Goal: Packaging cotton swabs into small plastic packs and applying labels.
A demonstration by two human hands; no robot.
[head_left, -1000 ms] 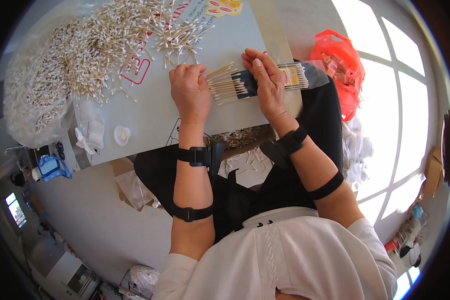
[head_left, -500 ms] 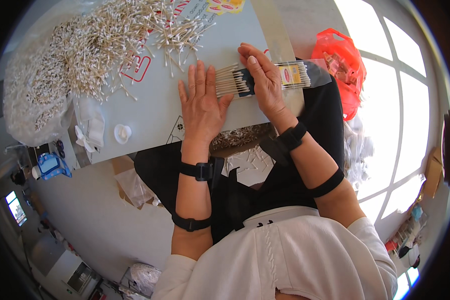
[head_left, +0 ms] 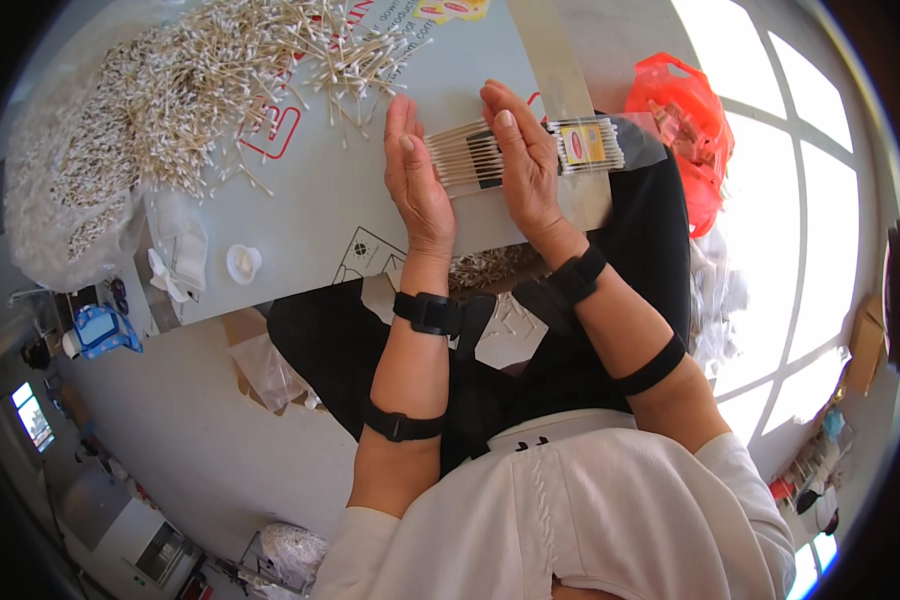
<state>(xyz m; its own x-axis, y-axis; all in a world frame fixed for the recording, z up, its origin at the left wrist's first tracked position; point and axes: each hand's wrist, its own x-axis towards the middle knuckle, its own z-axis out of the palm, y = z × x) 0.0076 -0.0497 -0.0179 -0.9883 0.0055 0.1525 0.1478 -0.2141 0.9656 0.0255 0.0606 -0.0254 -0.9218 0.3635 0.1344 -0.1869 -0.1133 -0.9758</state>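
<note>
A flat row of cotton swabs [head_left: 460, 158] lies on the table between my hands, with a dark strip under its middle. My left hand [head_left: 420, 190] stands on edge at the row's left end, fingers stretched and holding nothing. Across the row's right part rests my right hand [head_left: 530, 165], also on edge with straight fingers, hiding some of the sticks. Beyond it, more swabs show inside a clear packet with a yellow label [head_left: 582, 144], which reaches past the table's right edge.
A big heap of loose cotton swabs [head_left: 190, 90] spills from a clear bag at the far left. A small white cup [head_left: 243, 264] stands near the table's front edge. On the right hangs a red plastic bag [head_left: 682, 130]. Below, an open box holds swabs [head_left: 490, 266].
My left hand has turned from lying palm down to standing on edge, moving right against the swab ends. The row and packet have shifted slightly right; my right hand has barely moved.
</note>
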